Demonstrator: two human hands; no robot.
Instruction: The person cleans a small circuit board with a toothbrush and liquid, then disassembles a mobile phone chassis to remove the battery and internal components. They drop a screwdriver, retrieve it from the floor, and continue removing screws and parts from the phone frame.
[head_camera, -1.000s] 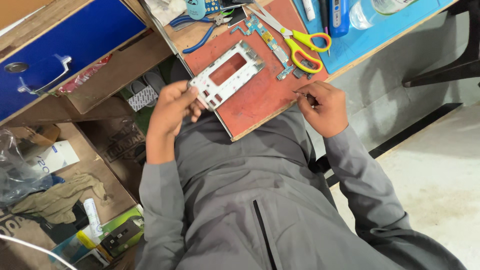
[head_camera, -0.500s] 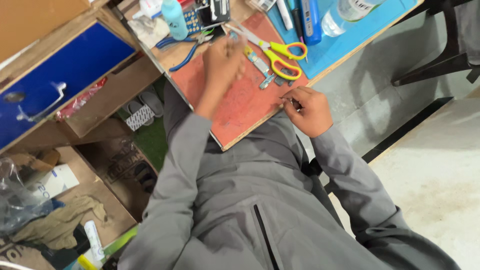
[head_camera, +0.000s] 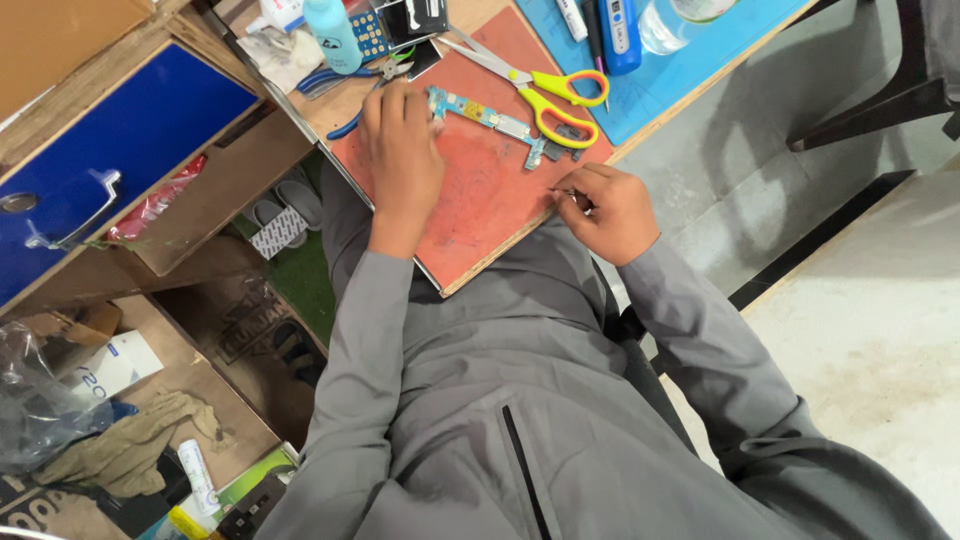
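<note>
My left hand (head_camera: 400, 140) lies palm down on a red work mat (head_camera: 480, 205), its fingertips touching the left end of a long narrow blue-green circuit board (head_camera: 485, 113). Nothing shows inside that hand. At the mat's near right edge, my right hand (head_camera: 608, 208) is closed on a thin metal tool (head_camera: 566, 192) whose tip points left over the mat. Yellow-handled scissors (head_camera: 560, 100) lie just past the board's right end. Grey sleeves cover both arms.
A blue mat (head_camera: 690, 65) to the right holds markers and a clear bottle (head_camera: 668, 20). Blue-handled pliers (head_camera: 338, 85) and a turquoise bottle (head_camera: 330, 35) sit at the mat's far left. A blue drawer (head_camera: 110, 150) stands left, with boxes and rags below.
My left hand held a silver metal frame a second ago; it has since reached forward to the circuit board and the frame is out of sight. My right hand has stayed at the mat's edge.
</note>
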